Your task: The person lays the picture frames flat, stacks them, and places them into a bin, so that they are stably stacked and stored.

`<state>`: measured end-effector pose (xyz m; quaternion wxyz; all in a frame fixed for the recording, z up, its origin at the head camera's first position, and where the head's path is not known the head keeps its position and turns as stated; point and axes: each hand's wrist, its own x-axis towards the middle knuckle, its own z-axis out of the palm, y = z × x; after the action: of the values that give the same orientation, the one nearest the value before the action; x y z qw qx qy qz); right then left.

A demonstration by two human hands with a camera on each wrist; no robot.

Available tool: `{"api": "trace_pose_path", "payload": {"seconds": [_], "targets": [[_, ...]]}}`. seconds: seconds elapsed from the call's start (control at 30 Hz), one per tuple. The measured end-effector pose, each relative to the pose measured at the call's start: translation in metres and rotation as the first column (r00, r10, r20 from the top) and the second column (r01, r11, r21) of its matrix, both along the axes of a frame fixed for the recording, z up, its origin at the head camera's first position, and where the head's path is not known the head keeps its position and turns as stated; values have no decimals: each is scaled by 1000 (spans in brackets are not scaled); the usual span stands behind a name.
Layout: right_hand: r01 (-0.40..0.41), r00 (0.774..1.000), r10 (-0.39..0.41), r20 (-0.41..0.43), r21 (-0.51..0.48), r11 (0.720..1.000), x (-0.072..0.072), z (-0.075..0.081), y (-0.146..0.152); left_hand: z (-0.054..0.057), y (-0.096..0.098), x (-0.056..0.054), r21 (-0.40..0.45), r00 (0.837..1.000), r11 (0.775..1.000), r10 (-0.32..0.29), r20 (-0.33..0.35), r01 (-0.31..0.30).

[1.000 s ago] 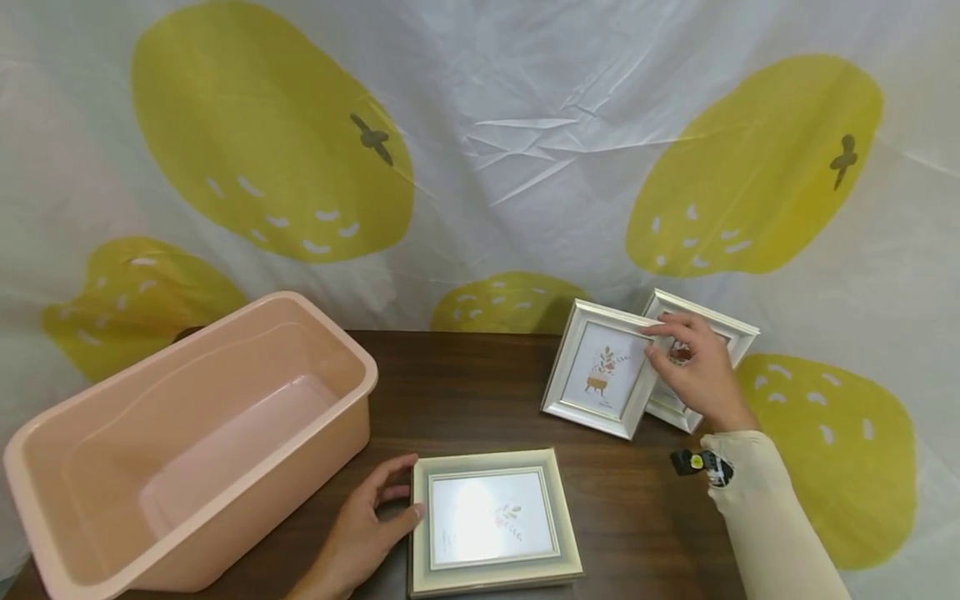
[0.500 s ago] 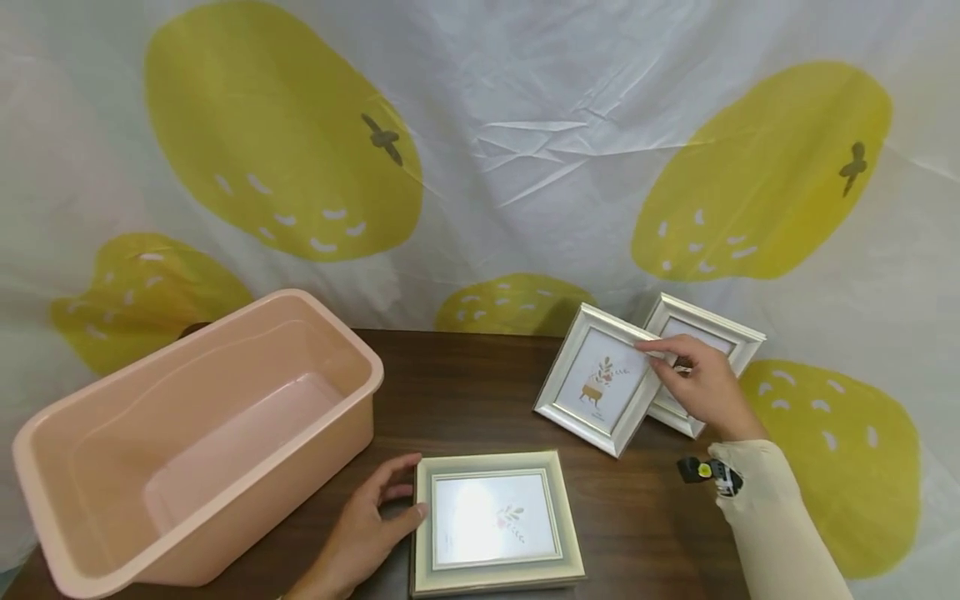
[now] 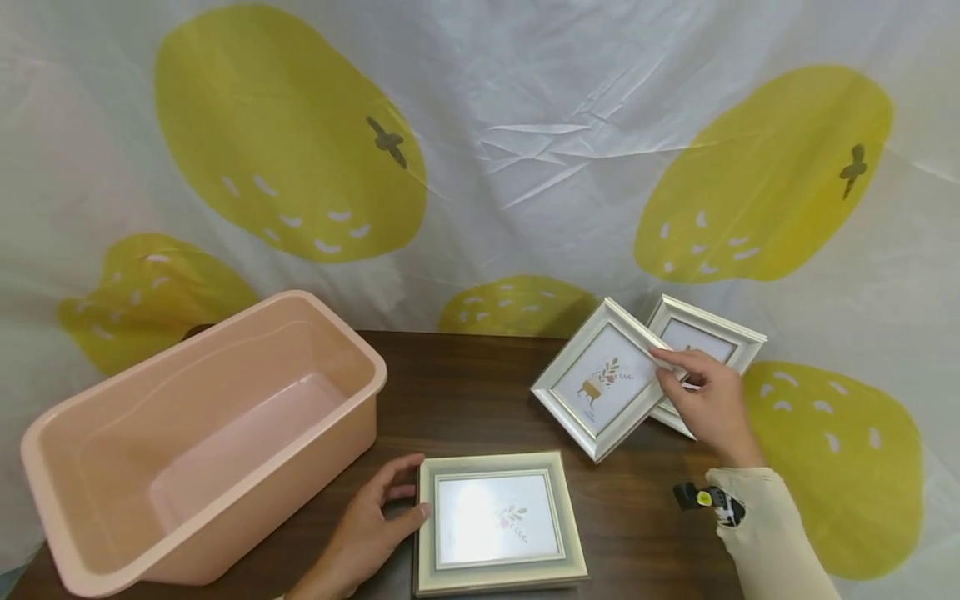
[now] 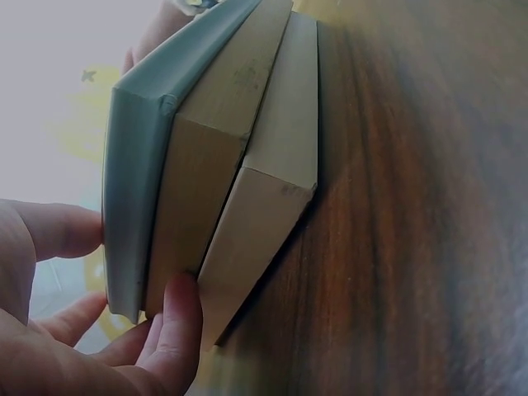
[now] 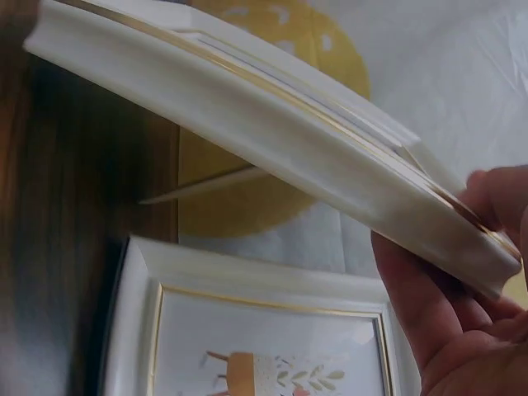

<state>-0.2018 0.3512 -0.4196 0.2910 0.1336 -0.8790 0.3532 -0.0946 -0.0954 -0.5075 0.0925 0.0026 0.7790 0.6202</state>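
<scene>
In the head view my right hand (image 3: pixel 712 404) pinches a white picture frame (image 3: pixel 600 383) by its upper right edge, thumb in front and fingers behind. This frame leans askew, and a thin stand leg shows behind it in the right wrist view. A second white picture frame (image 5: pixel 247 280) stands partly behind it and my hand. Near the front, my left hand (image 3: pixel 367 525) holds the left edge of a cream picture frame (image 3: pixel 498 575) lying flat, thumb on its face. The left wrist view shows this frame (image 4: pixel 136 165) atop another tan-sided piece (image 4: pixel 256 214).
A large pink plastic tub (image 3: pixel 270 500) stands on the left of the dark wooden table (image 3: pixel 442 400). Behind the table hangs a pale curtain (image 3: pixel 525 208) printed with yellow fruit. A small dark camera (image 3: pixel 690 497) sits at my right wrist.
The white picture frame in my right hand has turned clockwise, its lower corner swinging left and toward me. My left hand and the flat cream frame stay in place.
</scene>
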Motion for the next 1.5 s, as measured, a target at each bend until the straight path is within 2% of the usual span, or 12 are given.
{"api": "trace_pose_path", "payload": {"seconds": [0.13, 0.33, 0.6, 0.77, 1.0, 1.27, 1.4, 1.5], "targets": [[38, 999, -40, -18, -73, 997, 7, -6, -2, 0, 0, 1, -6, 1000, 1000, -5, 7, 5], [95, 995, -95, 7, -159, 983, 17, -6, -7, 0, -1, 1, -14, 1000, 1000, -6, -4, 6], [97, 994, -106, -14, -286, 953, 26, -5, -13, -1, -3, 0, -7, 1000, 1000, -8, -12, 8], [118, 993, -114, 30, -338, 934, 37, -2, -20, 2, -4, 1, -24, 1000, 1000, -1, -8, 1], [184, 983, -154, 104, -411, 893, 50, 4, -31, 7, -4, 0, -60, 1000, 998, 10, -15, -11], [207, 978, -168, 126, -444, 872, 66, 7, -44, 12, -2, -3, -103, 993, 992, 66, -95, -76], [187, 981, -140, 135, -462, 867, 73, 9, -50, 19, 0, -5, -62, 988, 994, 82, -132, -91], [168, 984, -115, 138, -479, 861, 78, 10, -54, 26, 2, -8, -10, 985, 997, 78, -155, -81]]}}
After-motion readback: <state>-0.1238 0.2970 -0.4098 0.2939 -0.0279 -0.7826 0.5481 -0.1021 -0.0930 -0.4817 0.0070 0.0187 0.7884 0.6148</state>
